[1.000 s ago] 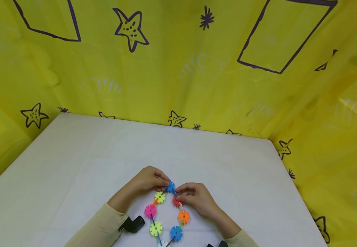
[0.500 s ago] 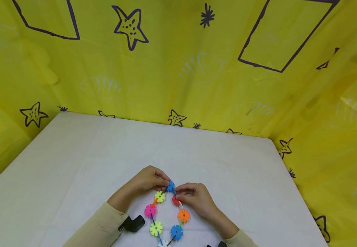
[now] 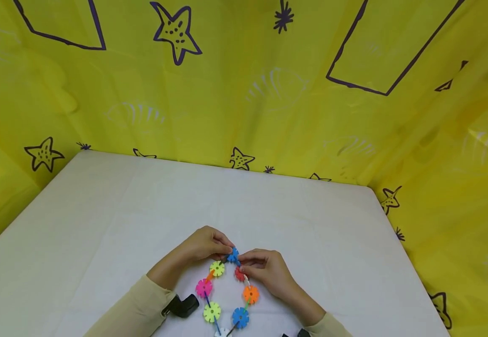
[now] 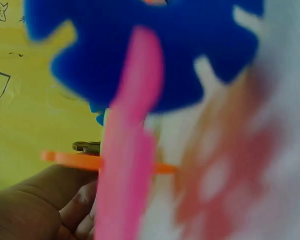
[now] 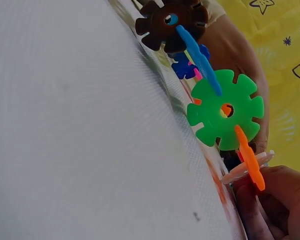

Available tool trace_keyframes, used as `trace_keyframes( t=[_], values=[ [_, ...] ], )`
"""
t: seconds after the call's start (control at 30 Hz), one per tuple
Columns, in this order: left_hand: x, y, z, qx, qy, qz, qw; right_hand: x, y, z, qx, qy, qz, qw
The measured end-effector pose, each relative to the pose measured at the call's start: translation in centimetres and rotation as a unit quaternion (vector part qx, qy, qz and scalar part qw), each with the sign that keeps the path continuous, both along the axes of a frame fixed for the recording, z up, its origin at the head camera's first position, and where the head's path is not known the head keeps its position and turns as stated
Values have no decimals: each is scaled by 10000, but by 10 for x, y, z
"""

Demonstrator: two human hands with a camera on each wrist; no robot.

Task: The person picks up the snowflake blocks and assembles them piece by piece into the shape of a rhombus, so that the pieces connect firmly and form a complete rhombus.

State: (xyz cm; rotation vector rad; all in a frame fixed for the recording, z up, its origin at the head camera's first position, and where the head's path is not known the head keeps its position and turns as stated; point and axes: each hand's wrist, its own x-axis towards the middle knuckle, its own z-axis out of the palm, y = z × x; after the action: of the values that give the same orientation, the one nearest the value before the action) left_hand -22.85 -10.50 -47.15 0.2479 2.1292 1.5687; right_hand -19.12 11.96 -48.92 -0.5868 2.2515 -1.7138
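A ring of interlocking snowflake discs lies on the table in the head view, notched and brightly coloured. My left hand (image 3: pixel 202 245) pinches the ring's far end at the upper blue disc (image 3: pixel 233 255) and a dark disc beside it. From the right, my right hand (image 3: pixel 270 271) pinches the ring between that blue disc and the red disc (image 3: pixel 239 274); its fingertips hide part of the red one. In the left wrist view, a pink disc (image 4: pixel 125 175) stands edge-on in a blue disc (image 4: pixel 182 80). The right wrist view shows a green disc (image 5: pixel 210 97) joined to an orange disc (image 5: pixel 249 160).
Down the ring's left side run yellow (image 3: pixel 212 312) and pink (image 3: pixel 203 288) discs; orange (image 3: pixel 250 294) and lower blue (image 3: pixel 240 318) discs are on the right. White cloth covers the table (image 3: pixel 151 206). Yellow printed curtains (image 3: pixel 218 93) hang behind and beside it.
The head view has tilted slightly downward, so the curtain drawings sit higher. Both hands keep their grip on the ring, with only tiny shifts in the discs.
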Motion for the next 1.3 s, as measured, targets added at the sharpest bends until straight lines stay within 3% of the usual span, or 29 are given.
trace_keyframes(
  t=[0.2, 0.57, 0.8, 0.97, 1.13, 1.3],
  values=[
    [1, 0, 0, -203, 128, 61, 9997, 1, -2, 2, 86, -32, -115, 9999],
    [4, -9, 3, -324, -4, 221, 9992, -1, 1, 8, 211, -125, -239, 9994],
    [24, -35, 6, -172, -403, -1, 9990, -1, 2, 7, 219, -234, -455, 9984],
    [39, -44, 6, -149, -387, -111, 9991, -2, 2, 7, 203, -285, -603, 9976],
    [45, -46, 4, -152, -347, -18, 9993, -1, 7, 8, 224, -428, -560, 9973],
    [53, -48, 5, -78, -453, -47, 9989, 12, 26, 10, 170, -861, -587, 9944]
  ],
)
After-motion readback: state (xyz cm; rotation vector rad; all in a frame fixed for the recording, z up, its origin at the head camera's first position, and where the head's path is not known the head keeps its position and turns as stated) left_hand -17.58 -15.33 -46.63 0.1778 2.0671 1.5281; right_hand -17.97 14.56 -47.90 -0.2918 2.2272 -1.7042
